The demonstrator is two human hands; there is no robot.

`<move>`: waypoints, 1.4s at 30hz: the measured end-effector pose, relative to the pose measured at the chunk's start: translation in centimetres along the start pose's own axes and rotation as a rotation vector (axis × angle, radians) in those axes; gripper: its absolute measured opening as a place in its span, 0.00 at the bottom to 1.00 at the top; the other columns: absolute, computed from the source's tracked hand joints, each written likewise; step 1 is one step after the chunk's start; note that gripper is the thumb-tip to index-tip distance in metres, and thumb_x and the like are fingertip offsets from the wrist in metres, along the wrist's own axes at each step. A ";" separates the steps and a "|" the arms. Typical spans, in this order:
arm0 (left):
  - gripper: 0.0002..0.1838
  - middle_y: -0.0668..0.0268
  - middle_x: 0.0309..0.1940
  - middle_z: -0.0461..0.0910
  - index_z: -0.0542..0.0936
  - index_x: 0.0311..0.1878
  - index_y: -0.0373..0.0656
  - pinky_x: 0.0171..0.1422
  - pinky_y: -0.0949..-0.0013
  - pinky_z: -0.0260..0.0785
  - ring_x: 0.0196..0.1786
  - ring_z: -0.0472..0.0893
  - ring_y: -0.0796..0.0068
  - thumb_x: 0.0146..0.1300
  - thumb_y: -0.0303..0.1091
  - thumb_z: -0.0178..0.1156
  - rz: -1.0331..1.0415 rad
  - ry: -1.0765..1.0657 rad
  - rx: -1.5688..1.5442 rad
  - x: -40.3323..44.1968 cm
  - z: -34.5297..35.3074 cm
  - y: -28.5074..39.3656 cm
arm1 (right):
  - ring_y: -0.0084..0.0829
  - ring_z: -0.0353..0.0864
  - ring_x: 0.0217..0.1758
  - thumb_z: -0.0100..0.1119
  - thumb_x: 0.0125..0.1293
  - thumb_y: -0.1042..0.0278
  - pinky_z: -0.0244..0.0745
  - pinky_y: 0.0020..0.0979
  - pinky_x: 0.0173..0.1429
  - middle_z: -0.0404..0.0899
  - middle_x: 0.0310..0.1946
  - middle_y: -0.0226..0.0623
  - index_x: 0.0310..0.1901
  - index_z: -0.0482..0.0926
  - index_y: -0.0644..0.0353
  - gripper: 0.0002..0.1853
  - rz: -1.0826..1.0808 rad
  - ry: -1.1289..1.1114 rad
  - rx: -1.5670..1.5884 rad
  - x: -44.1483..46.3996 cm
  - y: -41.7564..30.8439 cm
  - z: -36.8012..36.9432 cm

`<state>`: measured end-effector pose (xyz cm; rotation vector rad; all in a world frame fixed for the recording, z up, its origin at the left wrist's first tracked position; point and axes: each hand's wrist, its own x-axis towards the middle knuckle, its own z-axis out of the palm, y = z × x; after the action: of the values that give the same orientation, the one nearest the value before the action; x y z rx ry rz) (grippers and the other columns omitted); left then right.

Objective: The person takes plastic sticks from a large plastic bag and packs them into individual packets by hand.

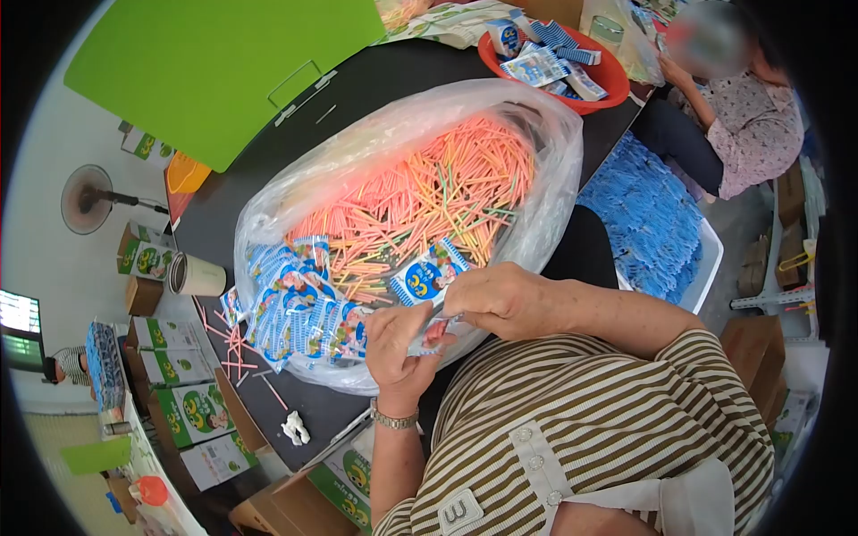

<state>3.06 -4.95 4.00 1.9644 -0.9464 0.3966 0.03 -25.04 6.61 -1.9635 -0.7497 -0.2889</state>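
Just over the near edge of a large clear plastic bag (559,152), both hands meet at a small packet (435,334) that shows clear film and some pink. My left hand (398,344), with a watch on the wrist, has its fingers closed on one side of the packet. My right hand (500,299) pinches its upper end. Beside the fingers lies a blue-and-white printed packet (427,273). A heap of similar packets (299,299) fills the bag's left part. Thin pink, yellow and green sticks (420,183) fill the rest.
A red bowl (617,80) of packets stands at the back. A white bin (710,268) of blue packets is at right, near a seated person (751,134). A cup (197,275), loose sticks (237,348) and crumpled white tissue (295,429) lie left; cartons (201,415) stand below.
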 end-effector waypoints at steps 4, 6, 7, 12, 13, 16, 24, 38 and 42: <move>0.16 0.58 0.35 0.79 0.80 0.45 0.34 0.46 0.66 0.69 0.37 0.78 0.62 0.50 0.23 0.67 0.002 -0.010 -0.121 -2.3 -0.6 -1.2 | 0.46 0.77 0.37 0.57 0.57 0.75 0.72 0.40 0.41 0.76 0.31 0.43 0.37 0.77 0.63 0.06 0.065 -0.086 0.089 0.9 1.6 2.1; 0.13 0.59 0.35 0.81 0.80 0.44 0.36 0.45 0.64 0.69 0.36 0.79 0.61 0.54 0.25 0.64 -0.306 0.129 -0.178 -4.3 -0.6 -1.5 | 0.47 0.78 0.37 0.57 0.57 0.71 0.72 0.41 0.41 0.77 0.31 0.45 0.35 0.77 0.63 0.06 0.077 -0.130 0.043 1.9 2.7 4.3; 0.11 0.60 0.35 0.81 0.80 0.43 0.38 0.45 0.63 0.69 0.36 0.79 0.60 0.55 0.25 0.63 -0.456 0.190 -0.211 -4.8 -0.5 -1.8 | 0.45 0.78 0.37 0.55 0.59 0.69 0.73 0.41 0.41 0.77 0.31 0.44 0.35 0.77 0.62 0.06 0.081 -0.137 0.034 2.4 3.6 5.6; 0.11 0.57 0.38 0.81 0.79 0.44 0.38 0.48 0.60 0.68 0.40 0.79 0.57 0.59 0.28 0.61 -0.807 0.286 -0.091 -4.5 -0.7 -3.9 | 0.45 0.78 0.37 0.50 0.61 0.67 0.74 0.41 0.42 0.77 0.31 0.44 0.34 0.77 0.60 0.07 0.146 -0.290 -0.073 5.6 5.6 7.9; 0.13 0.56 0.39 0.80 0.79 0.46 0.37 0.48 0.59 0.68 0.42 0.78 0.57 0.58 0.30 0.62 -0.722 0.317 0.194 -4.4 -0.8 -4.5 | 0.46 0.79 0.38 0.52 0.59 0.69 0.74 0.41 0.43 0.77 0.32 0.46 0.33 0.77 0.61 0.06 0.179 -0.289 -0.132 5.8 5.3 6.6; 0.17 0.55 0.42 0.78 0.77 0.48 0.35 0.48 0.59 0.69 0.44 0.77 0.58 0.57 0.32 0.64 -0.543 0.361 0.740 -4.1 -0.6 -5.2 | 0.48 0.80 0.40 0.55 0.53 0.72 0.76 0.42 0.46 0.78 0.35 0.48 0.33 0.78 0.62 0.06 0.249 -0.283 -0.327 4.9 7.6 3.0; 0.17 0.60 0.43 0.76 0.77 0.45 0.43 0.45 0.56 0.63 0.43 0.74 0.58 0.49 0.32 0.65 0.055 -0.313 0.306 2.0 4.7 -2.5 | 0.42 0.81 0.41 0.53 0.53 0.72 0.76 0.42 0.44 0.81 0.34 0.42 0.32 0.81 0.61 0.07 0.521 -0.532 -1.034 -1.3 15.0 -13.8; 0.21 0.64 0.48 0.74 0.79 0.43 0.46 0.44 0.58 0.62 0.47 0.72 0.62 0.41 0.37 0.69 0.072 -0.629 0.202 3.8 8.3 -0.9 | 0.42 0.82 0.40 0.52 0.55 0.73 0.76 0.40 0.45 0.82 0.33 0.41 0.35 0.82 0.54 0.09 0.633 -0.602 -0.682 5.7 14.5 -12.5; 0.23 0.63 0.50 0.74 0.79 0.45 0.47 0.46 0.58 0.61 0.48 0.72 0.61 0.41 0.36 0.69 0.114 -0.676 0.161 5.1 8.9 -0.4 | 0.43 0.81 0.39 0.52 0.55 0.72 0.75 0.41 0.44 0.82 0.33 0.42 0.36 0.81 0.55 0.09 0.676 -0.773 -0.765 1.9 14.9 -15.1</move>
<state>5.97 -14.56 1.88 2.2426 -1.4878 -0.1584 12.25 -42.31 4.38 -2.9675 -0.3895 0.7393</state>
